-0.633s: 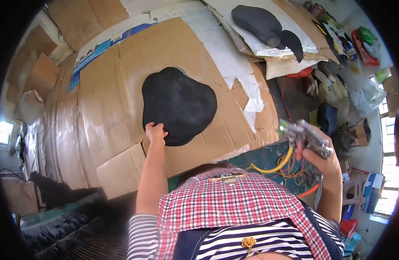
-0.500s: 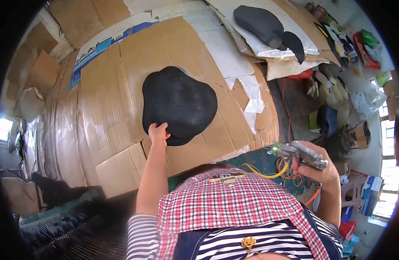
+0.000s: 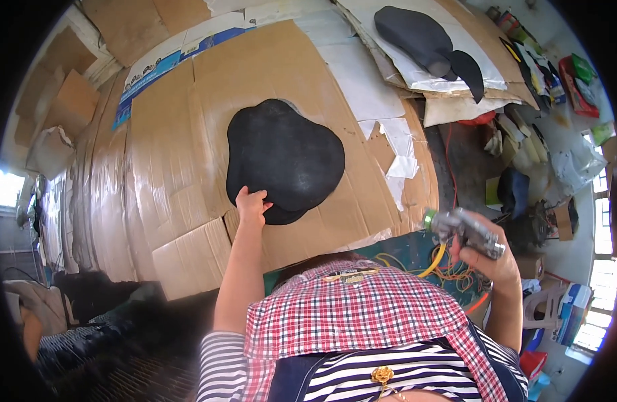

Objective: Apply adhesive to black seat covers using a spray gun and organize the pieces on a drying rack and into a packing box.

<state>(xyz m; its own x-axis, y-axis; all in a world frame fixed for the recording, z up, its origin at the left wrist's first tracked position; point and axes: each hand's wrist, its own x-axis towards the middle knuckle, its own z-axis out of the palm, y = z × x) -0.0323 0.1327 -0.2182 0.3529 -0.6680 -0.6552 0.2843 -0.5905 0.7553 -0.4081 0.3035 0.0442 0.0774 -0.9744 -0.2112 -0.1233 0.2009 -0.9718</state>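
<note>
A black, smooth-edged, three-lobed pad [image 3: 288, 154] lies on the cardboard-covered table in front of me. Part of a second black layer [image 3: 285, 216] shows from under its near edge. My left hand [image 3: 253, 205] is closed at the pad's near left edge, thumb and fingers pinching it. Off to the right, past the table's near corner, my right hand [image 3: 495, 261] wraps round the grip of a metal spray gun [image 3: 466, 231] with a green ring at its front. The gun points left, and a yellow hose [image 3: 437, 260] shows below it.
Brown cardboard [image 3: 168, 161] covers the table, with torn white paper [image 3: 401, 164] on its right. More black shaped pieces [image 3: 416, 40] lie on a stack of sheets at the far right. Coiled hoses [image 3: 449, 273] hang below the near edge. A tan sleeve and forearm [image 3: 28, 321] show at far left.
The whole view has shifted slightly, so the table and pad sit farther right in the picture. My right hand has moved the spray gun a little. My left hand stays on the pad.
</note>
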